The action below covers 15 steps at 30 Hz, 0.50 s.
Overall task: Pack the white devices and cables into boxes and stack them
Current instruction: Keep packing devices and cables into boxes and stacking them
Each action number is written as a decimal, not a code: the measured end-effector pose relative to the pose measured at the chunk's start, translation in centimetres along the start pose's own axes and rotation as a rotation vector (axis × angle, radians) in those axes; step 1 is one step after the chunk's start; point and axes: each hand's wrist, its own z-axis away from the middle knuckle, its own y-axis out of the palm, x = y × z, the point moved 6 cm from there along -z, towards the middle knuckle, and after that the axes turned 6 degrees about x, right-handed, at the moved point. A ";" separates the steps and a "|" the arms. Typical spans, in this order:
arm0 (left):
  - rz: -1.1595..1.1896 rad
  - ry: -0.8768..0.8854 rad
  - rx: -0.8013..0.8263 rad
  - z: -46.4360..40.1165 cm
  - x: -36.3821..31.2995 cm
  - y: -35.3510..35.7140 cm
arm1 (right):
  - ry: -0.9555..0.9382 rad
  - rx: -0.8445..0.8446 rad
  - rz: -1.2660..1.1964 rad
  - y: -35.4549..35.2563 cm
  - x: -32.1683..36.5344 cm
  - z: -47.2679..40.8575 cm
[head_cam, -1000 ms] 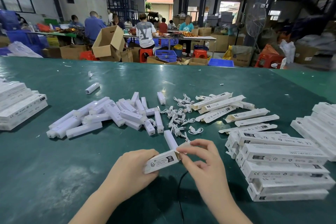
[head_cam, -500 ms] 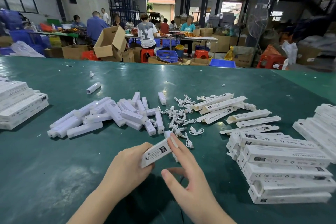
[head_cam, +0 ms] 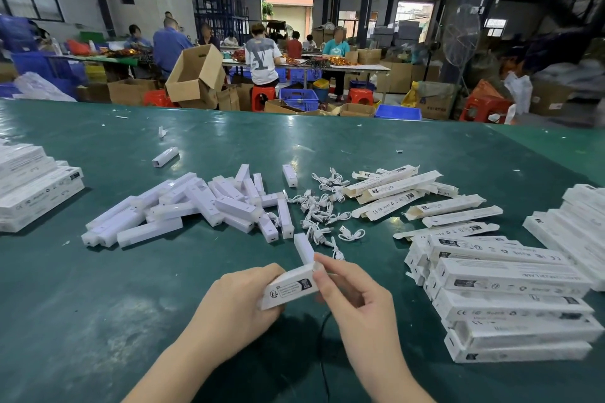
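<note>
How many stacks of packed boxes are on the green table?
3 stacks: left stack at the left edge, near stack on the right, far stack at the right edge. Others may lie outside the view.

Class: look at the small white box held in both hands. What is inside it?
A white device sticks out of the box's far end, partly inserted. The left hand grips the box; the right hand pinches its open end. Whether a cable is inside cannot be seen.

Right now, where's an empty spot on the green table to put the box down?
Bare table lies left of the left hand, below the loose devices. More lies beyond them, around a lone device. Right of the right hand it's crowded: stacked boxes, flat boxes, cables.
</note>
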 end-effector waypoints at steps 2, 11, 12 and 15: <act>0.005 0.011 -0.005 0.1 -0.1 -0.2 | 0.036 0.000 -0.026 0.0 -0.2 -0.1; -0.029 0.046 -0.020 0.2 -0.6 0.1 | 0.165 -0.034 -0.120 0.3 -1.4 0.2; -0.050 0.052 -0.031 0.2 -0.7 0.1 | 0.181 -0.041 -0.136 0.3 -1.6 0.2; -0.111 0.087 -0.071 0.3 -1.2 0.3 | 0.201 -0.064 -0.161 0.3 -2.0 0.3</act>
